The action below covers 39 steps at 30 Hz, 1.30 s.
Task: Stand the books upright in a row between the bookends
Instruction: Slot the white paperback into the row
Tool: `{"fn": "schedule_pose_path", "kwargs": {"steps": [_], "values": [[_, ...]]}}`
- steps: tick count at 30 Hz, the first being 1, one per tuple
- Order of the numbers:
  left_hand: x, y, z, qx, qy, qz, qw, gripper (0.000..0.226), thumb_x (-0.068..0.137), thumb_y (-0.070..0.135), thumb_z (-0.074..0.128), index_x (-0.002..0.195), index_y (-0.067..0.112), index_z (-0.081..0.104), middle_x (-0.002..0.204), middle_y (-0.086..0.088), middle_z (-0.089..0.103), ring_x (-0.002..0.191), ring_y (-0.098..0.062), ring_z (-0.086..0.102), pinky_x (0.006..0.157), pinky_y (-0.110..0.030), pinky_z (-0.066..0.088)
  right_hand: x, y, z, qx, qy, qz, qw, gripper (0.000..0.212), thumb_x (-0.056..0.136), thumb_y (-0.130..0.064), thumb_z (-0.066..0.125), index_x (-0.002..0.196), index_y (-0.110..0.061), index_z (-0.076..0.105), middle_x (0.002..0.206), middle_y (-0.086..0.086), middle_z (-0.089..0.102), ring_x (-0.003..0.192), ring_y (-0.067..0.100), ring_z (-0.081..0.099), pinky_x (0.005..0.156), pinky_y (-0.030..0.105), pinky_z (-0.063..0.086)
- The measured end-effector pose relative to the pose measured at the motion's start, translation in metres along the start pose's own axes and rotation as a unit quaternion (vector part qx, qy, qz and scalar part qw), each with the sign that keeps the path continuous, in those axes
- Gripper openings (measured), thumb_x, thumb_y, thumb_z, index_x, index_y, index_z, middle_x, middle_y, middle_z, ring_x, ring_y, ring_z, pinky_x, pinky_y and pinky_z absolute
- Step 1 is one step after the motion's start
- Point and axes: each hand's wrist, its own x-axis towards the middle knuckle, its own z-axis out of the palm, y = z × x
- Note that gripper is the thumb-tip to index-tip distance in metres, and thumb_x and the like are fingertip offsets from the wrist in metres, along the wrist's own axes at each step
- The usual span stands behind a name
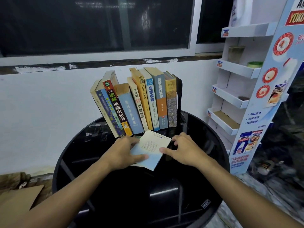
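I'm over a round black glass table [148,195]. The row of books [131,104] stands at its far side, braced on the right by a black bookend [179,96]. I see no left bookend, which is probably why the row slants. A cardboard display rack [230,96] stands well apart on the right. The pale blue book [153,145] lies flat just before the row. My left hand [121,150] pinches its left side, thumb on top, ready to tip it up. My right hand [184,148] has its thumb on the cover; I cannot tell whether it grips.
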Motion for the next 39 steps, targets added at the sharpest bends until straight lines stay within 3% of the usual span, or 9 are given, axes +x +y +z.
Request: {"fn": "schedule_pose_path", "kwargs": {"steps": [3,6,11,15,19,23,30,35,39], "values": [[0.0,-0.004,0.004,0.006,-0.009,-0.026,1.0,0.085,0.074,0.067,0.074,0.142,0.021,0.055,0.122,0.005,0.057,0.106,-0.013,0.053,0.094,-0.028,0.05,0.005,-0.005,-0.001,0.012,-0.013,0.005,1.0,0.063,0.084,-0.061,0.068,0.129,-0.018,0.06,0.122,0.001,0.047,0.12,0.016,0.047,0.101,0.039,0.048],[-0.001,-0.006,0.005,-0.002,-0.01,-0.036,0.999,0.09,0.071,0.068,0.075,0.145,0.02,0.052,0.123,0.004,0.054,0.109,-0.014,0.052,0.097,-0.03,0.05,0.01,-0.008,0.0,0.033,-0.023,0.012,0.999,0.057,0.084,-0.057,0.072,0.126,-0.02,0.061,0.119,0.0,0.047,0.117,0.016,0.049,0.1,0.034,0.048],[-0.004,-0.008,0.007,-0.023,-0.004,-0.05,0.998,0.091,0.068,0.068,0.078,0.143,0.021,0.055,0.121,0.005,0.054,0.109,-0.015,0.053,0.095,-0.029,0.052,0.014,-0.015,-0.001,0.078,-0.023,0.019,0.997,0.056,0.08,-0.049,0.08,0.119,-0.015,0.058,0.115,-0.003,0.06,0.099,0.009,0.058,0.07,0.018,0.047],[-0.007,-0.002,0.006,-0.054,0.002,-0.048,0.997,0.083,0.072,0.059,0.08,0.141,0.019,0.057,0.123,0.007,0.058,0.104,-0.011,0.056,0.085,-0.022,0.052,0.018,-0.019,0.001,0.195,-0.012,0.038,0.98,0.056,0.075,-0.029,0.089,0.114,-0.017,0.05,0.092,0.001,0.072,0.077,0.012,0.073,0.074,0.033,0.061],[-0.009,0.001,0.003,-0.085,0.009,-0.043,0.995,0.087,0.076,0.05,0.082,0.148,0.016,0.046,0.114,0.01,0.058,0.094,-0.007,0.058,0.072,-0.013,0.049,0.021,-0.026,-0.001,0.316,0.011,0.04,0.948,0.067,0.074,-0.006,0.088,0.128,-0.009,0.049,0.092,0.015,0.065,0.078,0.023,0.075,0.064,0.041,0.064],[-0.006,0.007,-0.004,-0.117,0.036,-0.03,0.992,0.092,0.075,0.048,0.083,0.152,0.022,0.04,0.106,0.015,0.055,0.085,-0.002,0.057,0.068,-0.011,0.048,0.018,-0.034,-0.012,0.324,0.048,-0.006,0.945,0.077,0.077,-0.003,0.085,0.141,-0.015,0.045,0.091,0.015,0.063,0.08,0.021,0.073,0.06,0.039,0.063],[0.019,0.024,-0.022,-0.129,0.09,0.02,0.987,0.095,0.073,0.049,0.085,0.153,0.027,0.038,0.113,0.013,0.053,0.086,-0.006,0.062,0.067,-0.013,0.047,0.011,-0.041,-0.051,0.312,0.129,-0.041,0.94,0.068,0.079,-0.003,0.083,0.139,-0.014,0.052,0.084,0.006,0.061,0.075,0.02,0.072,0.061,0.042,0.064],[0.041,0.056,-0.043,-0.121,0.116,0.082,0.982,0.085,0.077,0.043,0.083,0.15,0.028,0.041,0.118,0.007,0.053,0.095,-0.008,0.06,0.077,-0.016,0.051,0.011,-0.028,-0.083,0.27,0.19,-0.049,0.943,0.05,0.079,-0.008,0.084,0.121,-0.015,0.058,0.078,0.003,0.061,0.068,0.019,0.067,0.06,0.044,0.063],[0.068,0.083,-0.072,-0.035,0.218,0.134,0.966,0.07,0.084,0.043,0.077,0.145,0.028,0.047,0.129,0.005,0.053,0.112,-0.008,0.053,0.094,-0.027,0.048,0.01,-0.014,-0.101,0.208,0.24,-0.048,0.947,0.049,0.078,-0.02,0.086,0.115,-0.025,0.054,0.081,-0.005,0.062,0.077,0.02,0.069,0.065,0.048,0.062]]}}
